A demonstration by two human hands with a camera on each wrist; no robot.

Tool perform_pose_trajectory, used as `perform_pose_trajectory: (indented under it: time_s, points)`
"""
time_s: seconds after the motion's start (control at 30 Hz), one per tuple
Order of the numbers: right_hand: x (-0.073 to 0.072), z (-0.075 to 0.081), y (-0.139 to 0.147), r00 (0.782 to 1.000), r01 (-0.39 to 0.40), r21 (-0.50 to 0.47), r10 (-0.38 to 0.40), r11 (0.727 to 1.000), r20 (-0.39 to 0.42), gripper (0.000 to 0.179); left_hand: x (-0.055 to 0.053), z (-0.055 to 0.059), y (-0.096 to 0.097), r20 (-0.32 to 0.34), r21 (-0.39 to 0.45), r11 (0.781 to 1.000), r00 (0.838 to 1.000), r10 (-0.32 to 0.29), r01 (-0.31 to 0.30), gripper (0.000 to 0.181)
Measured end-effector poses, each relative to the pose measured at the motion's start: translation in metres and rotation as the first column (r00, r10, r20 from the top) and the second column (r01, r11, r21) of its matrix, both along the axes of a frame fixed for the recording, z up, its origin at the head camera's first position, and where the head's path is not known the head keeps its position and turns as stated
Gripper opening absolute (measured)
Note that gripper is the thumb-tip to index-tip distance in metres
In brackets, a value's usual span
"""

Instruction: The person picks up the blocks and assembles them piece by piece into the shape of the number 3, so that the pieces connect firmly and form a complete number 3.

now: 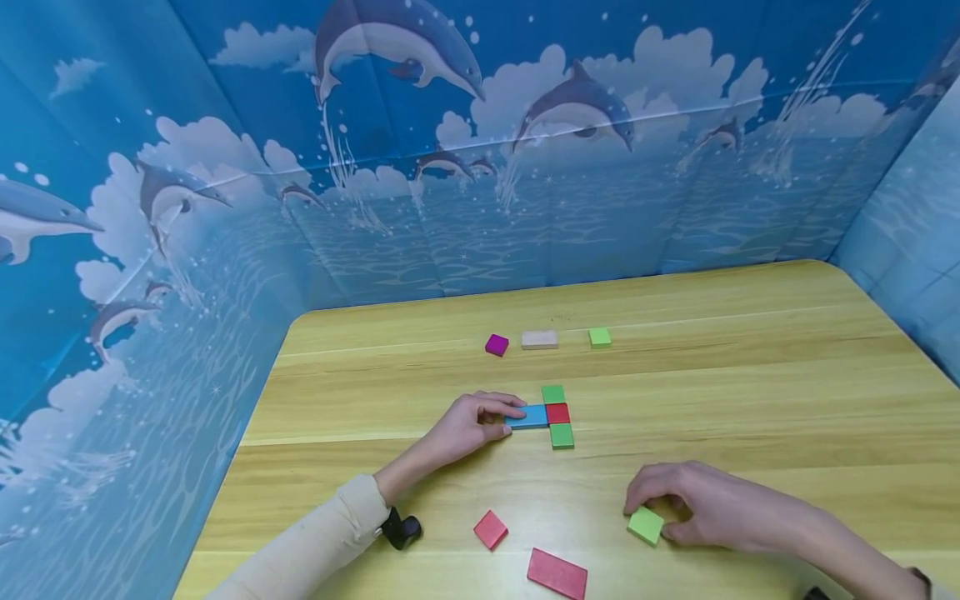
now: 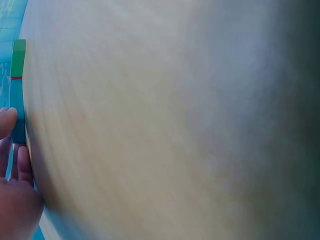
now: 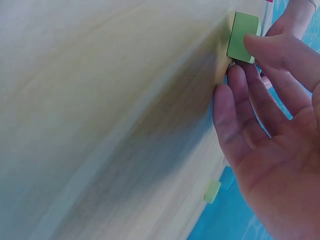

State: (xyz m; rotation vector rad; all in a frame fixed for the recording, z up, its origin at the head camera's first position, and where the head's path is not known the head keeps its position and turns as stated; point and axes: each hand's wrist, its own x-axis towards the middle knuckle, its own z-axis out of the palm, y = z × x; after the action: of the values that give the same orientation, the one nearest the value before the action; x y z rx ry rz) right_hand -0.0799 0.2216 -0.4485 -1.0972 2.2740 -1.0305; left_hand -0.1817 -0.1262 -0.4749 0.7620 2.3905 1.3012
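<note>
My left hand (image 1: 474,423) pinches the left end of a flat blue rectangular block (image 1: 534,417), fingers on its far edge and thumb at the near one. The block's right end meets a red square block (image 1: 557,413). Directly behind the red one lies a green square block (image 1: 552,394), and a second green block (image 1: 562,436) sits in front of it, so the pieces form a T on its side. To the right and nearer, my right hand (image 1: 705,504) grips a light green block (image 1: 645,526) between thumb and fingers; the right wrist view shows the thumb against this block (image 3: 243,37).
Farther back on the wooden table (image 1: 750,375) are a purple block (image 1: 497,345), a pale greyish-pink block (image 1: 540,340) and another light green block (image 1: 599,337). Close to me lie a pinkish-red square (image 1: 491,530) and a pinkish-red rectangle (image 1: 557,573). A dolphin-printed curtain (image 1: 480,225) hangs behind.
</note>
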Motion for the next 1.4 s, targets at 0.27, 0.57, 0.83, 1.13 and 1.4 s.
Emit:
perform_pose_trajectory:
  time_s: [0.27,0.57,0.83,1.13,1.4]
  points:
    - [-0.002,0.003,-0.008,0.999,0.004,-0.003,-0.004,1.0,-0.036,0.039,-0.001,-0.001,-0.001,-0.004,0.001,1.0,1.0,-0.001,0.001,0.028]
    - [-0.007,0.004,-0.018,0.999,0.027,-0.014,-0.028,1.0,-0.035,0.036,-0.001,-0.004,-0.001,-0.005,0.015,1.0,1.0,-0.001,0.001,0.028]
    - [-0.011,0.005,-0.027,0.998,0.069,0.034,-0.068,0.997,-0.012,0.036,-0.001,-0.001,-0.001,-0.011,-0.005,1.0,1.0,-0.004,0.004,0.028]
    - [-0.016,0.008,-0.04,0.991,0.113,0.067,-0.108,0.991,-0.078,0.034,-0.001,-0.002,-0.001,-0.016,-0.01,1.0,1.0,-0.002,0.002,0.028]
    - [-0.019,0.008,-0.053,0.975,0.214,0.132,-0.203,0.968,-0.093,0.031,-0.001,-0.002,0.0,-0.013,-0.019,1.0,1.0,0.003,-0.004,0.028]
